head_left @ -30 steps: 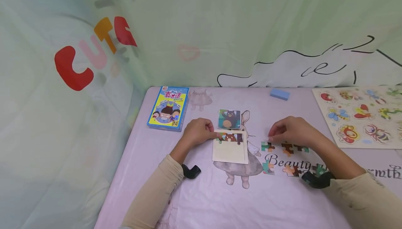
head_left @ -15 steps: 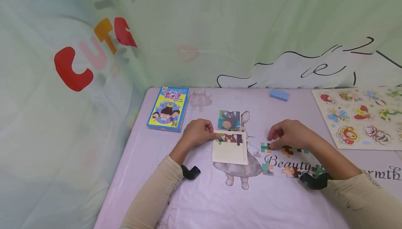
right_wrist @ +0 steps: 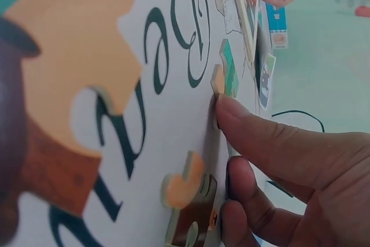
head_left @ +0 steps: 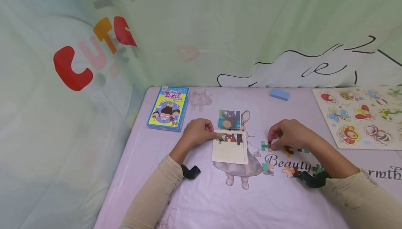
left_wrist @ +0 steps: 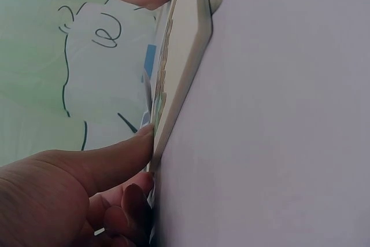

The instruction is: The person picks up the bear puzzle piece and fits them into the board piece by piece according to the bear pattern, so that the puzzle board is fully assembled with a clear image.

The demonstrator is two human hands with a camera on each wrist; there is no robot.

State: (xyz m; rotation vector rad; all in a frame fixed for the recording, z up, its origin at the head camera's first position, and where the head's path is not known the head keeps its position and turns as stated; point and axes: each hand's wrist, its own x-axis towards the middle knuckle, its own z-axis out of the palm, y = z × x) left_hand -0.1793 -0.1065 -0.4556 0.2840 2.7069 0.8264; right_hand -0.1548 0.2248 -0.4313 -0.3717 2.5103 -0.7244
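My left hand (head_left: 199, 131) holds the upper left corner of a small wooden puzzle tray (head_left: 230, 154), thumb on top and the other fingers at its edge. Fitted pieces along the tray's top row show a brown bear's head (head_left: 230, 138). To the right, my right hand (head_left: 290, 135) has thumb and index finger on a green and brown jigsaw piece (head_left: 265, 146) lying on the cloth. The right wrist view shows the thumb (right_wrist: 234, 111) right at that piece's edge. Several loose jigsaw pieces (head_left: 268, 168) lie in two rows below and beside this hand, some partly hidden by the arm.
Behind the tray lies a bear picture card (head_left: 229, 119). A blue and yellow box (head_left: 168, 108) is at the back left. A blue block (head_left: 280, 94) sits near the rear edge, and a wooden insect board (head_left: 361, 117) occupies the back right.
My right hand has lowered slightly, its thumb and index finger coming down onto the green and brown jigsaw piece. The left hand and the tray stay in place.
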